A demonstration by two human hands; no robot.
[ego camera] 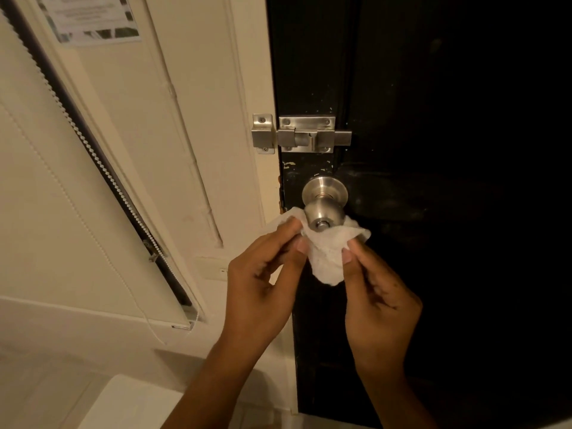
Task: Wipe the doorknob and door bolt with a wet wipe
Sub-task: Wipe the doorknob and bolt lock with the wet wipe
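Knob step underway — left hand (263, 283) and right hand (376, 300) each pinch the wet wipe (326, 252), slung under the doorknob (324, 209). Next, I'd judge: work round the knob, then go up to the door bolt (306, 134) at 12 o'clock — looks untouched.

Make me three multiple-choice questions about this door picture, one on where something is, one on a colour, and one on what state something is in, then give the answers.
1. Where is the door bolt relative to the doorknob?
A. Above it
B. Below it
C. On the wall by the blind

2. What colour is the wet wipe?
A. Blue
B. White
C. Black

3. How is the wipe held?
A. Lying on the floor
B. Draped over the bolt
C. Pinched between both hands under the knob

Answers:
1. A, the bolt sits higher on the dark door, bridging to the cream frame.
2. B, it shows white against the dark door.
3. C, the left hand and right hand each grip a side of the wipe, which cups the knob's underside.
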